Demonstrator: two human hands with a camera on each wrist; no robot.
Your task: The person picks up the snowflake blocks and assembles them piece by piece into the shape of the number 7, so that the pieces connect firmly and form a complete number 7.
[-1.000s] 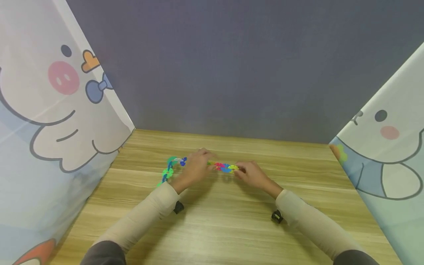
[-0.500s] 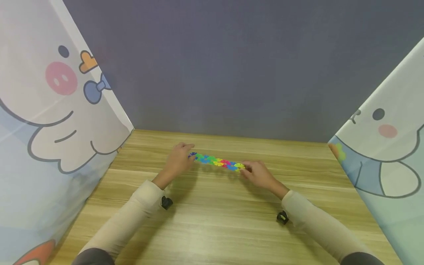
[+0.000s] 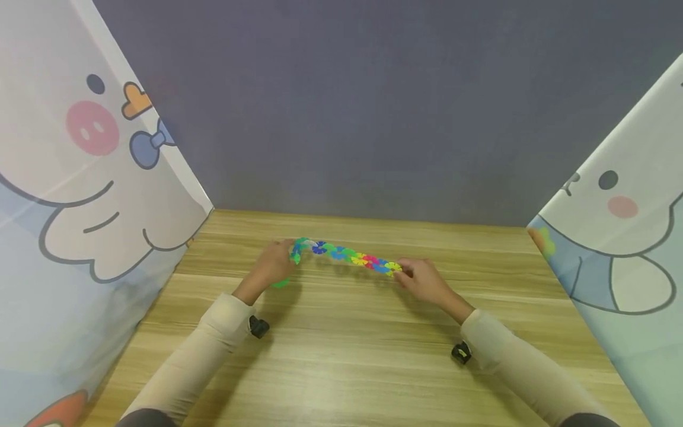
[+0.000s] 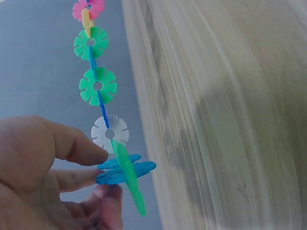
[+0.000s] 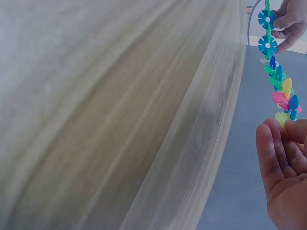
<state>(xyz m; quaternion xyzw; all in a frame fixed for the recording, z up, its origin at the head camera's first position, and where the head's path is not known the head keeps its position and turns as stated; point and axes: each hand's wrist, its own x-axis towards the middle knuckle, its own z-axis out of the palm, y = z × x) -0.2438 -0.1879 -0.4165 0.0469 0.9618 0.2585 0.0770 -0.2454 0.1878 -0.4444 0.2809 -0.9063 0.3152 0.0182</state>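
Note:
A chain of notched plastic snowflake discs point(image 3: 338, 253) in many colours stretches between my hands above the table. My right hand point(image 3: 425, 280) pinches the yellow disc point(image 5: 282, 118) at its right end between thumb and fingers. Toward the other end, my left hand point(image 3: 269, 262) pinches a blue disc point(image 4: 115, 178) beside a green one point(image 4: 125, 170). The chain bends there, and a green disc point(image 3: 280, 283) shows below the left hand. A white disc point(image 4: 101, 130) lies just past the left fingertips. The left hand partly hides that end in the head view.
The wooden table point(image 3: 347, 350) extends under both hands. A grey panel point(image 3: 368, 118) rises behind it, with printed cartoon panels point(image 3: 160, 207) at left and right. A black wrist camera point(image 3: 258, 327) hangs under each sleeve.
My left hand has slid leftward along the chain, from its middle to near its left end, uncovering more discs. My right hand has shifted slightly right, still pinching the yellow disc.

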